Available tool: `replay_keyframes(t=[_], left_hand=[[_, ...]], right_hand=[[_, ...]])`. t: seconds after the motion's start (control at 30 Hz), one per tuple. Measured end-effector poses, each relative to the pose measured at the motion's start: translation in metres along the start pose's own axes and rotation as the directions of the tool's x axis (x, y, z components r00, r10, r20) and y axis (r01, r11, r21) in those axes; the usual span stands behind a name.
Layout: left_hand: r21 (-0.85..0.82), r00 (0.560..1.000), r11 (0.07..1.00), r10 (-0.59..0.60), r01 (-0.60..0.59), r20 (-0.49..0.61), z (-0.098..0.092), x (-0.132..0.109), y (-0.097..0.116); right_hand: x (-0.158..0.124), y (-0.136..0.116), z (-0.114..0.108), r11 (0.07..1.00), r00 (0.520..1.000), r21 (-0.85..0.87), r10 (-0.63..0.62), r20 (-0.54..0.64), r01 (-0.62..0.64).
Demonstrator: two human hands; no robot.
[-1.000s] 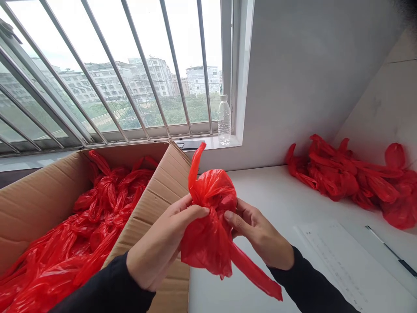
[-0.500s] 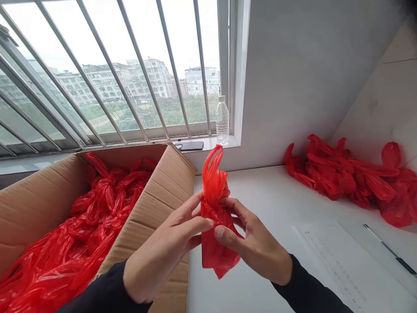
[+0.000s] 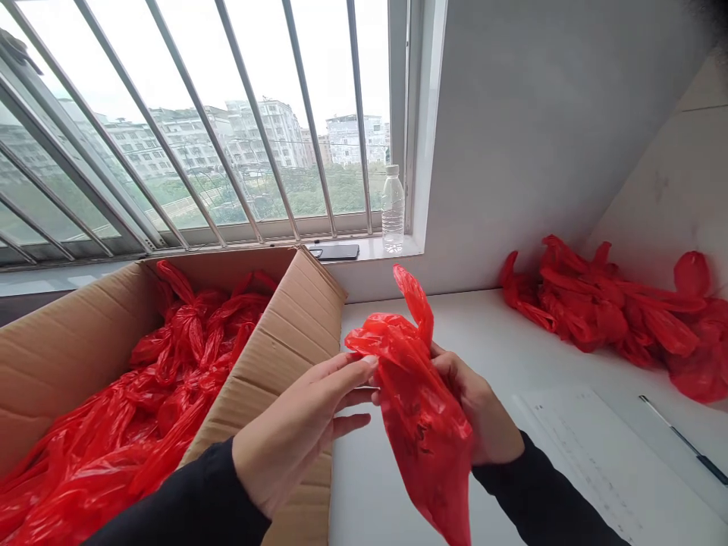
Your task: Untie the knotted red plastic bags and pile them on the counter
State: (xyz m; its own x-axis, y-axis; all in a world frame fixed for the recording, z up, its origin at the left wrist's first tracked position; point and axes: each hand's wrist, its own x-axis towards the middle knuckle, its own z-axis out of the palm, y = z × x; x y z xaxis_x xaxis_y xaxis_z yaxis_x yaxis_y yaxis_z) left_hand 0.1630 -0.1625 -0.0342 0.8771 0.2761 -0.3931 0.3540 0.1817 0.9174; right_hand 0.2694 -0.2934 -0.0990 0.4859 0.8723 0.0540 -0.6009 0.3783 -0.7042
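A red plastic bag [image 3: 424, 425] hangs in front of me between both hands, bunched at the top with one handle loop sticking up. My left hand [image 3: 312, 413] pinches the bag's upper left edge between thumb and forefinger, its other fingers loosely apart. On the other side, my right hand [image 3: 475, 406] grips the bag's gathered right side; the bag hides part of its fingers. To the left, an open cardboard box [image 3: 267, 356] holds a heap of red plastic bags [image 3: 187, 356].
More red plastic bags [image 3: 619, 303] lie piled on the white table [image 3: 364, 493] at the back right. A printed paper sheet [image 3: 585, 447] and a pen [image 3: 682, 440] are at the right. On the windowsill stand a clear bottle [image 3: 392, 212] and a dark phone [image 3: 335, 252].
The bag has tilted and its lower part has spread out and dropped to the right. My right hand has moved right, round the bag's side, while my left pinches higher up.
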Motion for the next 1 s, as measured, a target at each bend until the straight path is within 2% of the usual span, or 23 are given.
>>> replay_keyframes(t=[0.07,0.1,0.3,0.43,0.57,0.63,0.73,0.8,0.87,1.0], left_hand=[[-0.031,0.996,0.997,0.069,-0.067,0.061,-0.002,0.0,0.001],[-0.048,0.995,0.995,0.089,-0.086,0.049,-0.003,0.001,0.001],[-0.137,0.965,0.971,0.167,-0.197,-0.203,-0.006,0.002,0.008],[-0.128,0.955,0.971,0.165,-0.2,-0.246,-0.005,0.001,0.007],[-0.027,0.98,0.998,-0.058,0.054,-0.192,-0.002,-0.001,0.003],[0.055,0.989,0.991,-0.114,0.12,-0.099,0.002,-0.002,0.002],[0.115,0.996,0.993,-0.04,0.03,0.085,0.005,-0.003,0.0],[0.066,0.99,0.996,0.044,-0.053,0.134,0.003,-0.002,-0.001],[0.02,0.992,0.996,0.085,-0.087,0.093,-0.001,0.001,-0.001],[0.009,0.998,0.998,0.063,-0.063,0.011,-0.004,0.004,-0.001]], right_hand=[[-0.001,-0.003,0.001,0.998,0.996,-0.008,0.067,0.065,-0.066],[-0.001,-0.003,0.0,0.996,0.993,-0.018,0.088,0.076,-0.087],[0.006,0.001,-0.015,0.965,0.967,0.066,0.248,0.059,-0.252],[0.008,0.001,-0.017,0.993,0.992,-0.018,0.12,0.037,-0.12],[0.007,-0.001,-0.014,0.989,0.995,-0.139,-0.067,-0.072,0.056],[0.005,-0.002,-0.011,0.97,0.984,-0.211,-0.147,-0.104,0.123],[-0.001,-0.003,-0.004,0.953,0.986,-0.265,-0.163,-0.04,0.147],[-0.004,-0.004,0.0,0.949,0.988,-0.28,-0.152,0.0,0.145],[-0.006,-0.004,0.0,0.942,0.986,-0.292,-0.167,0.019,0.165],[-0.005,-0.006,-0.006,0.92,0.98,-0.341,-0.194,0.037,0.195]])
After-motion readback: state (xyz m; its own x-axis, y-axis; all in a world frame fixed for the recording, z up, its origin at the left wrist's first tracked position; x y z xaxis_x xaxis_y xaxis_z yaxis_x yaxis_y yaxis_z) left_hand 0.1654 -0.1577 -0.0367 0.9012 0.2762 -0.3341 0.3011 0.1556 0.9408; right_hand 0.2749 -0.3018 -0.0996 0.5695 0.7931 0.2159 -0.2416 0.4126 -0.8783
